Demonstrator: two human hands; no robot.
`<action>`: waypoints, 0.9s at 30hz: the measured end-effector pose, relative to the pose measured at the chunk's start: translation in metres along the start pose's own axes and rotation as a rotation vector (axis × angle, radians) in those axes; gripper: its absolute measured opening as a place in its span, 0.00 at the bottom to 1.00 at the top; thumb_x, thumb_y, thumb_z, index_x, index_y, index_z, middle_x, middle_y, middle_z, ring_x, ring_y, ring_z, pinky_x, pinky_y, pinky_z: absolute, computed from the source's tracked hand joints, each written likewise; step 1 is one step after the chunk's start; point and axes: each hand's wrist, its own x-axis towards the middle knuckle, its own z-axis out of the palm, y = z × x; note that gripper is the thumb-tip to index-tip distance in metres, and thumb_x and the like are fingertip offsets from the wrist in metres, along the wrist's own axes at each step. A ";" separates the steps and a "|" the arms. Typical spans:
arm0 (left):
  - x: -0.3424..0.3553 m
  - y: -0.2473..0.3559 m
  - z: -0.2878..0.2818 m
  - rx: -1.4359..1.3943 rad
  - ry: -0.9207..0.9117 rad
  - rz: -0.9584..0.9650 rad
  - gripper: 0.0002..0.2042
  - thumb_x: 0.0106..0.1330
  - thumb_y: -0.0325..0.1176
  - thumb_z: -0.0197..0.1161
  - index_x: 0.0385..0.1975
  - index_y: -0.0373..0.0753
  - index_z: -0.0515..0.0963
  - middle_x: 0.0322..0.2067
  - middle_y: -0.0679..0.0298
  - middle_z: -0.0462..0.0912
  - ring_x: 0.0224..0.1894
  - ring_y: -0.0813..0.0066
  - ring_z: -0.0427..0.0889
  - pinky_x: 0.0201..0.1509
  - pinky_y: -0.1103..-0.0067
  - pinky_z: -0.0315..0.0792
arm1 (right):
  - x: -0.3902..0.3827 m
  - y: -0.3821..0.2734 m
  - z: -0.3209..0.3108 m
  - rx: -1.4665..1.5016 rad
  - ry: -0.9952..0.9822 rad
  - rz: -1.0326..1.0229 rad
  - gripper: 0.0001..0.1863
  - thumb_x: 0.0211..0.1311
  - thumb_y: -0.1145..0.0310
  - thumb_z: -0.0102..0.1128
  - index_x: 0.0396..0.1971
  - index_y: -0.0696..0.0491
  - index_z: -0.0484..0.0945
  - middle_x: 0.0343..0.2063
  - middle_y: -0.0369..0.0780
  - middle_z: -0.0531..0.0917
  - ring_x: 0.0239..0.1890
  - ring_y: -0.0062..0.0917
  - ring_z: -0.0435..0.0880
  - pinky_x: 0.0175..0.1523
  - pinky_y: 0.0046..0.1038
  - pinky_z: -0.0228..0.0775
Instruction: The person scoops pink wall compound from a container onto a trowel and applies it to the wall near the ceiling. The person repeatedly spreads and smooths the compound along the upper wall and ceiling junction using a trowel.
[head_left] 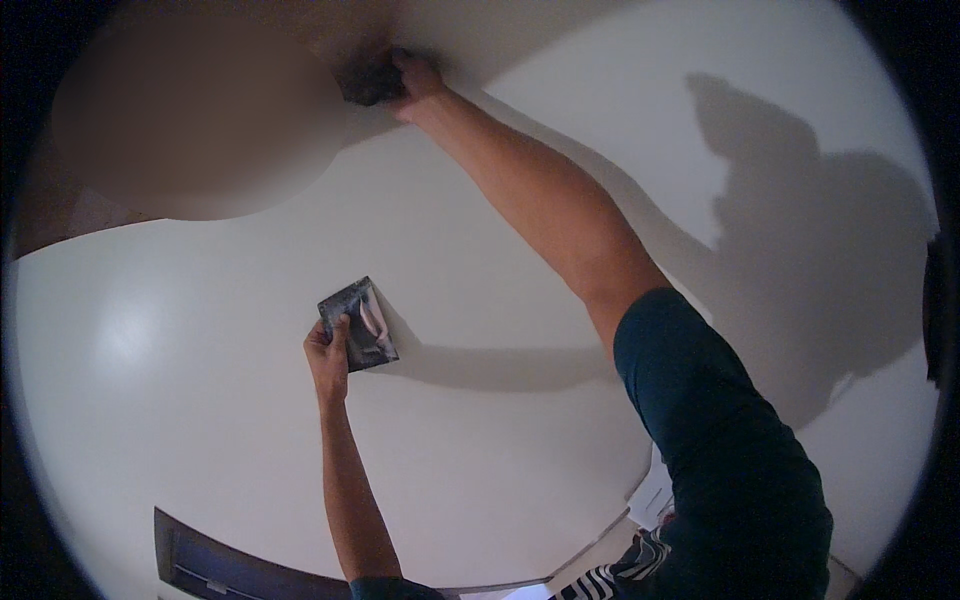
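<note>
A small rectangular picture card (372, 346), dark with a pale shape printed on it, lies against or just off the white wall (500, 430). My left hand (328, 358) grips its left edge, thumb on the front and the other fingers behind. High up, my right arm is stretched out, and my right hand (422, 82) is closed around a dark, blurred thing (372, 82) whose kind I cannot make out. That thing is near or touching the upper part of the wall; the dim light hides which.
A large blurred patch (200, 115) covers the upper left, next to a brown surface (90, 212). A dark-framed panel (215, 565) runs along the lower left. White papers (653, 495) and striped fabric (625, 570) show near my right sleeve. Shadows fall on the wall at right.
</note>
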 end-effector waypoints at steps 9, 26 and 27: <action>-0.001 0.003 0.000 0.059 -0.018 -0.021 0.15 0.72 0.41 0.65 0.41 0.31 0.82 0.35 0.66 0.85 0.34 0.84 0.77 0.42 0.82 0.74 | -0.021 -0.026 0.006 0.060 -0.050 -0.001 0.15 0.74 0.59 0.54 0.56 0.45 0.73 0.54 0.37 0.79 0.56 0.30 0.79 0.57 0.41 0.80; -0.001 0.002 0.004 0.037 -0.023 0.029 0.15 0.72 0.41 0.65 0.42 0.32 0.82 0.35 0.66 0.85 0.35 0.83 0.79 0.43 0.80 0.76 | -0.074 -0.094 0.073 0.215 -0.242 -0.108 0.11 0.75 0.66 0.49 0.51 0.51 0.76 0.49 0.40 0.82 0.52 0.32 0.81 0.58 0.38 0.78; -0.003 0.004 0.006 0.020 -0.028 0.027 0.14 0.72 0.40 0.65 0.41 0.32 0.82 0.34 0.67 0.85 0.34 0.84 0.78 0.42 0.81 0.74 | -0.082 -0.101 0.080 0.197 -0.276 -0.132 0.11 0.75 0.66 0.50 0.51 0.52 0.77 0.49 0.40 0.82 0.52 0.32 0.81 0.59 0.37 0.77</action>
